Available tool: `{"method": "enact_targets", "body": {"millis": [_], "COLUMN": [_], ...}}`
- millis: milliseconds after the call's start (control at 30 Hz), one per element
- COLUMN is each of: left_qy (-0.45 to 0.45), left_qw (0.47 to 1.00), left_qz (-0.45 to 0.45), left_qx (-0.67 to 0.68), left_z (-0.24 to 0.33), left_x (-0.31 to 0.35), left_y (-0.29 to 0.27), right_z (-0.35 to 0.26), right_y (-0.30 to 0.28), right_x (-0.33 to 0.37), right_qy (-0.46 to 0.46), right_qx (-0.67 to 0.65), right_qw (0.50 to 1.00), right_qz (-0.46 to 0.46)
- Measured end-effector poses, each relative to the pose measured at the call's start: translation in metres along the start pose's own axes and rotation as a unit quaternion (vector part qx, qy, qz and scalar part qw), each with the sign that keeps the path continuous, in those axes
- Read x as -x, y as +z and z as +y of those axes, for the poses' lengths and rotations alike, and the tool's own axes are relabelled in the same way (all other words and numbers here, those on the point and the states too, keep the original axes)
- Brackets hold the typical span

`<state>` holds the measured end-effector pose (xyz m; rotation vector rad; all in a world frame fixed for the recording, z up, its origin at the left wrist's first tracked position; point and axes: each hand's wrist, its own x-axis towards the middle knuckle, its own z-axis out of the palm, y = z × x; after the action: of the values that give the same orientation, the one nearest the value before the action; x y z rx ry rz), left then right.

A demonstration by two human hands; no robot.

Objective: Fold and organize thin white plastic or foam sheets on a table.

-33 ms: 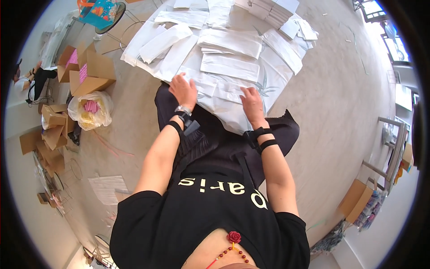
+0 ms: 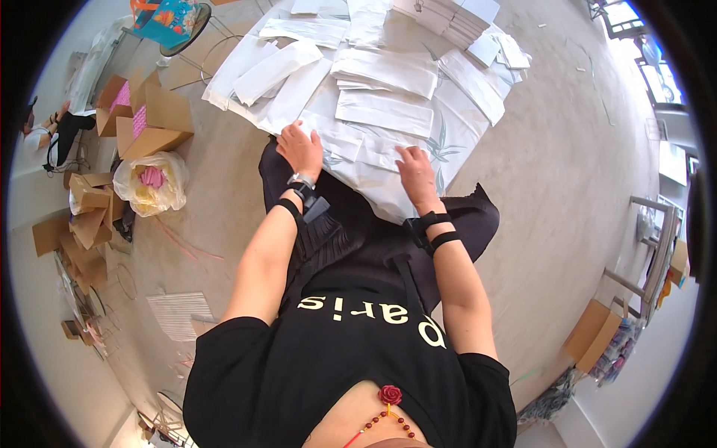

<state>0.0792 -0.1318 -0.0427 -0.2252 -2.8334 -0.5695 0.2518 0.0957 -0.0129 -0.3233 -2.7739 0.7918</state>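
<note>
A white flat strip (image 2: 343, 142), like folded paper or a thin bag, lies along the near edge of a table with a pale leaf-patterned cover (image 2: 403, 196). My left hand (image 2: 300, 151) is at the strip's left end, fingers apart and thumb spread. At its right end is my right hand (image 2: 417, 177), with fingers bent but apart over the white material. Neither hand visibly grips anything; whether the fingertips touch the strip is hard to tell. Just beyond lie a stack of similar white pieces (image 2: 385, 71) and another piece (image 2: 385, 112).
Stacked white boxes (image 2: 448, 24) stand at the table's far right. On the floor to the left are open cardboard boxes (image 2: 160, 123) and a clear plastic bag with pink contents (image 2: 153, 183). A blue flowered bag (image 2: 166, 24) rests on a stool; a metal frame (image 2: 642, 261) stands right.
Both my hands have shifted slightly to the left. The white pieces and the table look nearly the same.
</note>
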Motion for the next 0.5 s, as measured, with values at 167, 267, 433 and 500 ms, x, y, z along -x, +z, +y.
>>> {"method": "enact_targets", "body": {"millis": [167, 267, 433, 500], "left_qy": [-0.091, -0.079, -0.070, -0.096], "left_qw": [0.991, 0.991, 0.994, 0.974], "left_qz": [-0.075, -0.086, -0.040, -0.036], "left_qx": [-0.061, -0.060, 0.072, 0.202], "left_z": [-0.025, -0.028, -0.024, -0.010], "left_x": [-0.016, -0.016, -0.017, -0.014], "left_y": [0.006, 0.007, -0.003, -0.013], "right_z": [-0.003, 0.001, -0.016, -0.028], "right_y": [0.026, 0.029, 0.020, 0.017], "right_x": [0.003, 0.003, -0.008, -0.018], "right_qy": [0.022, 0.040, 0.031, 0.017], "right_qx": [0.033, 0.023, 0.035, -0.004], "right_qw": [0.996, 0.995, 0.994, 0.998], "right_qz": [-0.083, -0.083, -0.102, -0.065]}}
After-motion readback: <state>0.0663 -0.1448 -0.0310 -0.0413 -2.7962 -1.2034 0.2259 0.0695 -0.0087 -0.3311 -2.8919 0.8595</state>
